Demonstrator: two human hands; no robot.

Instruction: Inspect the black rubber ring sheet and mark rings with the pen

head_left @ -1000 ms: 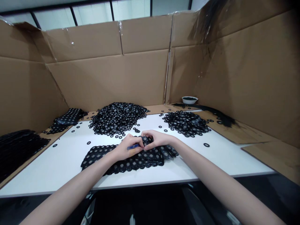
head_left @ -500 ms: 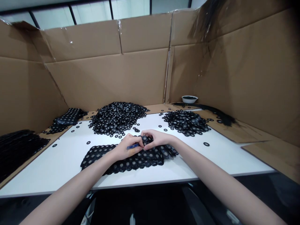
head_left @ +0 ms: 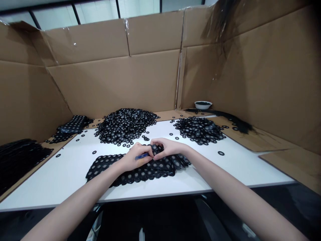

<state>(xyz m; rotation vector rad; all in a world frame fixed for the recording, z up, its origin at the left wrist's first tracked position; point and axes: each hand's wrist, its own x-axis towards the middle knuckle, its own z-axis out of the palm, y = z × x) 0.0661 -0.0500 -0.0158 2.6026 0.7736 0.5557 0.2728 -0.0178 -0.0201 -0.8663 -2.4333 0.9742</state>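
Note:
My left hand point(head_left: 136, 157) is closed, its thumb and fingertips pinching the edge of a black sheet of joined rings. A slim blue thing point(head_left: 141, 156) shows between its fingers; its kind I cannot make out. Opposite it, my right hand point(head_left: 167, 148) curls its thumb and forefinger round a raised part of the same sheet, the two hands' fingertips nearly touching. Under both hands the stacked black ring sheets point(head_left: 142, 174), with grey round centres, lie on the white board point(head_left: 190, 182). The exact point of contact is partly hidden by the fingers.
Behind my hands rises a large heap of loose black rings point(head_left: 122, 125), with a smaller heap point(head_left: 199, 129) to the right. More ring sheets point(head_left: 75, 124) and a dark stack point(head_left: 21, 160) lie left. Black strands point(head_left: 230, 118) and a white bowl point(head_left: 203, 105) stand far right. Cardboard walls point(head_left: 110, 83) surround the board.
Almost nothing differs. Both hands keep their pinch on the ring sheet, with only slight finger movement, and the view has shifted a little.

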